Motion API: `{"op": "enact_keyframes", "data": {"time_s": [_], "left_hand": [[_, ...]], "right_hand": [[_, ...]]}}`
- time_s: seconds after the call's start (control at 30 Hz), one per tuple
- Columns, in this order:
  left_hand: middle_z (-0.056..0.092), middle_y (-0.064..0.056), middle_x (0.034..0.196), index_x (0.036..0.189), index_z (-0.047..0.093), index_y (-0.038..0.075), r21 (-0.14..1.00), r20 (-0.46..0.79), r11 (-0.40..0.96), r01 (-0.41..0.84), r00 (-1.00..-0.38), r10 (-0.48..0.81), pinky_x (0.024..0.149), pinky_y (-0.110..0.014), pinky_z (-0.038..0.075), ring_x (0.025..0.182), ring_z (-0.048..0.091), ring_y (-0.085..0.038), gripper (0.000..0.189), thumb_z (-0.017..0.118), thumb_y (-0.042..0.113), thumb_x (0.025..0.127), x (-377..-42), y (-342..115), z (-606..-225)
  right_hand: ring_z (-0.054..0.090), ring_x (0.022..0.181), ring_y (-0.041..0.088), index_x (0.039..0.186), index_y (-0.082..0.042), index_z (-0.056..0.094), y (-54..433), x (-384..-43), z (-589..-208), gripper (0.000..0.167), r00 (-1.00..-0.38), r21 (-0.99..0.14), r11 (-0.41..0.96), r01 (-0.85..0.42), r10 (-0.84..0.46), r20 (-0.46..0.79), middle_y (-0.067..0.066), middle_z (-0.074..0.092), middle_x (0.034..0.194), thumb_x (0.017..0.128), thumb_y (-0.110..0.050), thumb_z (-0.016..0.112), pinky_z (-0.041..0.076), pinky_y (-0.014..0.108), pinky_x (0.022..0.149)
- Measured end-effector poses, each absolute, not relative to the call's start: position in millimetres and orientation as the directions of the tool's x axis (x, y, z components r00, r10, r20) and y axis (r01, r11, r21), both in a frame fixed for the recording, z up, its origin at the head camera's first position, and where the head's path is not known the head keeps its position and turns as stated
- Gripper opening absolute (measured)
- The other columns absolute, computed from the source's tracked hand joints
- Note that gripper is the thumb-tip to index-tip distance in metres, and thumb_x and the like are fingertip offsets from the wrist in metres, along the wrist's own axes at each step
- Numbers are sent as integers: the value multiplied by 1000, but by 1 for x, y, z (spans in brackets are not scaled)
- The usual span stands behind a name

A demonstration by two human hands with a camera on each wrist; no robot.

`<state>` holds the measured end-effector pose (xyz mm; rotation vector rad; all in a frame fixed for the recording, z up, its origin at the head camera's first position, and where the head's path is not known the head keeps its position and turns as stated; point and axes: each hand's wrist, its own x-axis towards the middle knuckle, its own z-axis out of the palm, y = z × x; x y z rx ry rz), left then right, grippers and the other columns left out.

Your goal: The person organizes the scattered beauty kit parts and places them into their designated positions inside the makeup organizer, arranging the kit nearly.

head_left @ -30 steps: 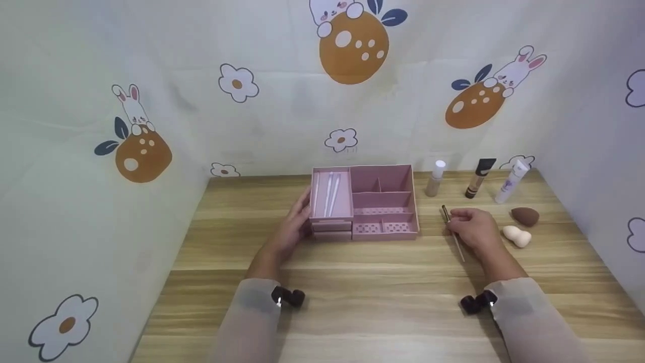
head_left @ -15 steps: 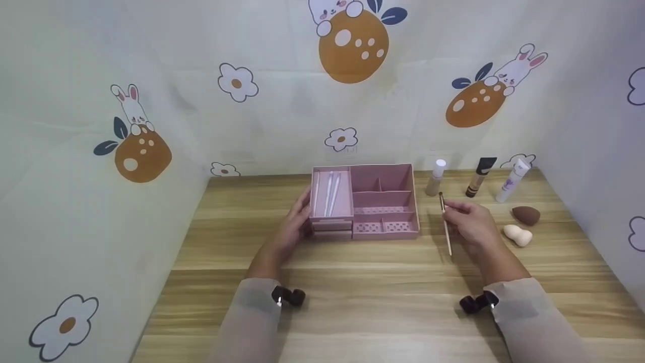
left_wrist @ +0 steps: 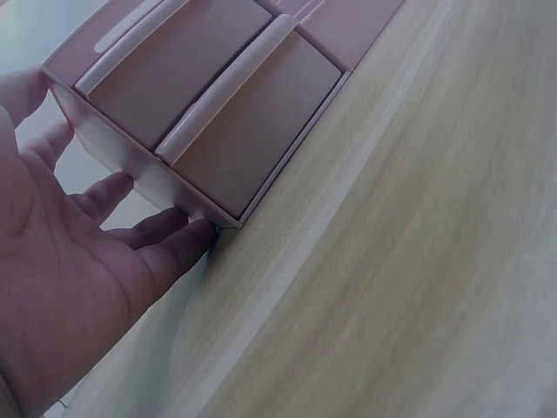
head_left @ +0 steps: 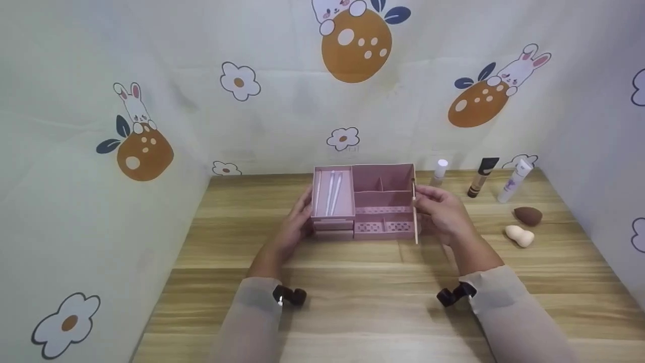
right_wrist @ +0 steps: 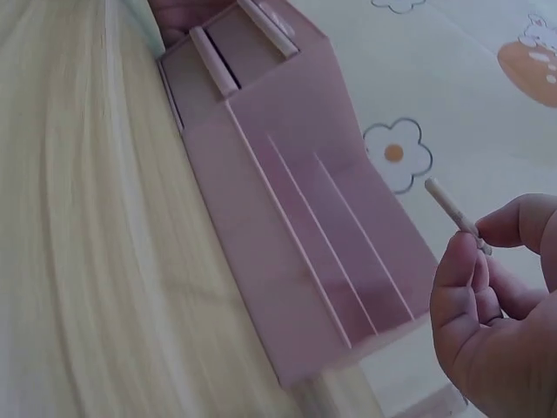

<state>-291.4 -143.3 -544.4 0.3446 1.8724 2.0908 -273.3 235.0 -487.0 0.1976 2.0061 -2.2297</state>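
Note:
A pink desktop organizer [head_left: 385, 201] has open compartments on its right and a raised shallow tray over two drawers on its left. Several thin white sticks [head_left: 333, 194] lie in that tray. My left hand [head_left: 291, 229] rests its spread fingertips against the organizer's left side, without gripping it. Between thumb and fingers, my right hand [head_left: 447, 214] pinches a slim makeup brush [head_left: 415, 222], dark tip up and pale handle down. In the head view the brush overlaps the organizer's right edge; in the right wrist view it is apart from the organizer.
Behind my right hand stands a small white-capped bottle [head_left: 440, 171], partly hidden. Farther right are a black-capped tube [head_left: 482, 177] and a white tube [head_left: 515, 181]. A brown makeup sponge [head_left: 528, 216] and a cream one [head_left: 519, 236] lie nearer. A patterned curtain surrounds the wooden table.
My right hand has lifted the brush, turned it more upright and carried it left to the organizer's right edge. The left hand has stayed at the organizer's left side.

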Motion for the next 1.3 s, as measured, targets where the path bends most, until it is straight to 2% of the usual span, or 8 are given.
{"op": "enact_keyframes", "data": {"time_s": [0.13,0.3,0.6,0.87,1.13,1.3], "left_hand": [[11,5,182,168,24,47,993,-21,-102,-66,-919,394,134,-55,26,166,22,-35,57,43,40,115,-291,-143,-544],[13,4,181,169,23,45,992,-12,-113,-62,-917,399,134,-54,27,165,26,-35,58,43,39,115,-291,-143,-543],[13,5,181,168,25,48,993,-47,-82,-83,-925,377,135,-55,23,167,21,-33,58,46,45,113,-291,-143,-545],[11,4,182,168,23,49,994,-53,-69,-85,-924,379,135,-56,22,168,17,-34,60,46,48,113,-292,-142,-545],[14,6,182,165,26,56,995,-67,-47,-90,-930,362,135,-57,23,167,21,-34,56,45,49,113,-292,-143,-544],[14,7,181,163,27,58,996,-62,-34,-80,-930,362,135,-55,24,167,22,-33,54,44,49,113,-291,-143,-545]], "right_hand": [[72,85,11,154,7,46,218,-280,-484,56,-983,-969,-164,186,-34,-183,-5,74,101,103,-4,65,64,25,77],[71,85,11,155,4,47,202,-288,-479,57,-975,-957,-189,221,-54,-214,-4,70,101,103,-6,66,63,24,77],[67,77,9,153,1,51,175,-301,-474,54,-968,-949,-192,252,-70,-243,-3,71,95,102,-6,67,61,22,70],[68,80,12,153,0,53,152,-315,-468,53,-967,-952,-176,251,-84,-240,6,73,108,102,-4,66,63,23,72],[69,79,12,146,-5,63,131,-330,-461,47,-961,-950,-153,273,-85,-263,12,69,121,99,-5,70,63,24,74],[68,78,13,142,-7,67,121,-336,-460,44,-955,-948,-123,293,-73,-286,12,69,119,98,-4,71,63,30,75]]}}
